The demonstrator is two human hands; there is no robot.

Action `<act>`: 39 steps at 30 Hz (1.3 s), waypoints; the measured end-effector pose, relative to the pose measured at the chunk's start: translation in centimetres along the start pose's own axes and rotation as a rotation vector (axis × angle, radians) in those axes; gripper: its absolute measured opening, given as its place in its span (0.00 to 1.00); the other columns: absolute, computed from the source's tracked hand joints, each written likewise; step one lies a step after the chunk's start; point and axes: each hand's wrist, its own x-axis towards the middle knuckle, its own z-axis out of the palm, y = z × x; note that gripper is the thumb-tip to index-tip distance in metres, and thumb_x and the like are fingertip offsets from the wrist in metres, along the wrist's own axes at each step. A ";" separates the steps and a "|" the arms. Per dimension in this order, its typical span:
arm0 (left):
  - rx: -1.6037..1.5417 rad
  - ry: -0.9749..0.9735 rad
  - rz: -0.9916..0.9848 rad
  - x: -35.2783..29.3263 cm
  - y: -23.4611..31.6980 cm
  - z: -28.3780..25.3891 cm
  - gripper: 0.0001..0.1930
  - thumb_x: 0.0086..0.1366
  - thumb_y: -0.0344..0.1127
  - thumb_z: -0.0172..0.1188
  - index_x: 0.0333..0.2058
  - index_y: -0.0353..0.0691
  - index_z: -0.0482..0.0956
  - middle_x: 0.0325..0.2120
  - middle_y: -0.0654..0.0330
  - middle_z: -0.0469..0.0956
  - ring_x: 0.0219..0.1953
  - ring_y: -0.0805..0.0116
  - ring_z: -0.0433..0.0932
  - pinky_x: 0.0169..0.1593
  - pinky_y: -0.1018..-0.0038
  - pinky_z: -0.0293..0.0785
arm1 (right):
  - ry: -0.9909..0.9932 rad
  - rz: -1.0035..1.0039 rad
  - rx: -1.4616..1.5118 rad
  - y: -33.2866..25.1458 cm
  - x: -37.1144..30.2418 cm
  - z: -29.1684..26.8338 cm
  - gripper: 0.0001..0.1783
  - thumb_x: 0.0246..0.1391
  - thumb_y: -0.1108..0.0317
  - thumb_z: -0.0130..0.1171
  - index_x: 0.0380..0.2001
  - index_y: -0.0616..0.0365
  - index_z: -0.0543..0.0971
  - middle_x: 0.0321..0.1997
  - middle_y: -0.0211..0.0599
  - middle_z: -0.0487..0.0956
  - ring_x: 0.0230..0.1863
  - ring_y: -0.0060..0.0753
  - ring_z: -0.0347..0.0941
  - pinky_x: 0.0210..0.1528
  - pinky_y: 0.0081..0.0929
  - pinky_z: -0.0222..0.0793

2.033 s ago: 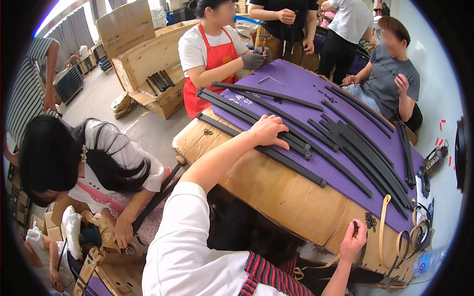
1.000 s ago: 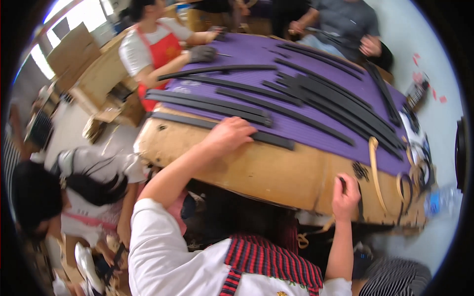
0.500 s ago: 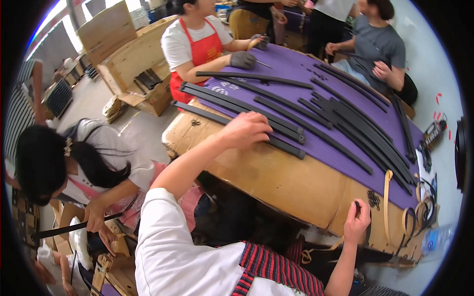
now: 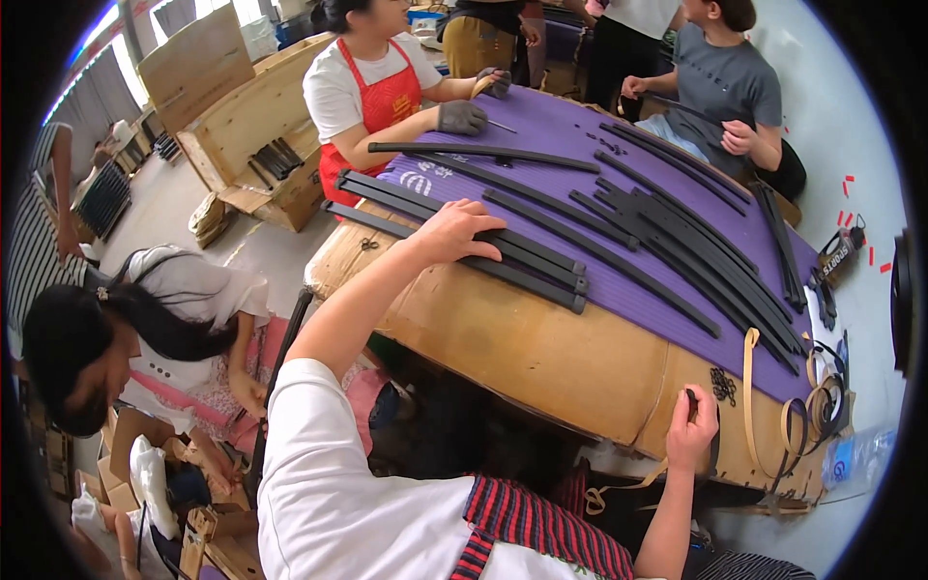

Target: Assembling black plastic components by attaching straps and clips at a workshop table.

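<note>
My left hand lies across the near group of long black bars at the table's front edge. Its fingers curl over them and the thumb points along the bars. The nearest bar rests on brown cardboard, a narrow gap from the others. My right hand is closed above the front right edge, fingers wrapped round a small dark piece whose kind is mostly hidden. Just beyond it sits a pile of small black rings. A tan strap loops up beside the pile.
More black bars cover the purple mat. Coiled straps, a dark bottle and a clear plastic bottle are at the right. Co-workers sit across the table; another person bends at my left beside wooden crates.
My left hand has shifted slightly left, its thumb now spread from the fingers. The nearest bar lies closer to its neighbours. The person at my left has moved a black bar toward me.
</note>
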 end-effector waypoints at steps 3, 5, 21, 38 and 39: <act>0.051 0.023 -0.024 -0.6 0.5 -0.4 0.24 0.52 0.54 0.58 0.42 0.45 0.76 0.38 0.56 0.72 0.45 0.57 0.68 0.51 0.66 0.60 | -0.005 0.029 -0.001 -0.8 0.2 0.0 0.05 0.48 0.78 0.53 0.31 0.63 0.72 0.28 0.38 0.72 0.29 0.32 0.68 0.31 0.24 0.65; 0.042 0.014 -0.061 -1.2 0.5 -0.6 0.23 0.53 0.54 0.57 0.43 0.45 0.76 0.38 0.56 0.72 0.45 0.57 0.68 0.51 0.66 0.60 | -0.018 0.016 0.035 -0.9 0.3 0.4 0.05 0.47 0.79 0.53 0.30 0.63 0.72 0.28 0.38 0.72 0.28 0.33 0.68 0.31 0.24 0.64; -0.298 0.340 -0.604 -23.0 20.8 14.3 0.03 0.52 0.27 0.59 0.25 0.38 0.74 0.24 0.54 0.74 0.28 0.57 0.74 0.31 0.68 0.70 | 0.049 -0.041 0.096 -1.3 0.8 -0.3 0.04 0.42 0.78 0.55 0.26 0.61 0.74 0.25 0.39 0.74 0.29 0.41 0.70 0.31 0.31 0.65; -0.489 -0.014 -1.116 -31.8 18.6 20.6 0.22 0.64 0.47 0.43 0.39 0.30 0.71 0.32 0.40 0.74 0.40 0.45 0.73 0.42 0.64 0.67 | 0.068 -0.030 0.147 -0.4 0.3 -0.6 0.04 0.44 0.74 0.57 0.27 0.57 0.74 0.26 0.38 0.75 0.30 0.40 0.71 0.32 0.31 0.66; -0.544 -0.009 -1.160 -31.5 18.4 20.8 0.21 0.64 0.47 0.44 0.39 0.30 0.71 0.33 0.40 0.74 0.40 0.46 0.73 0.42 0.64 0.67 | 0.075 -0.026 0.156 -0.3 0.3 -0.6 0.04 0.44 0.75 0.57 0.27 0.58 0.74 0.26 0.38 0.75 0.29 0.40 0.71 0.31 0.31 0.66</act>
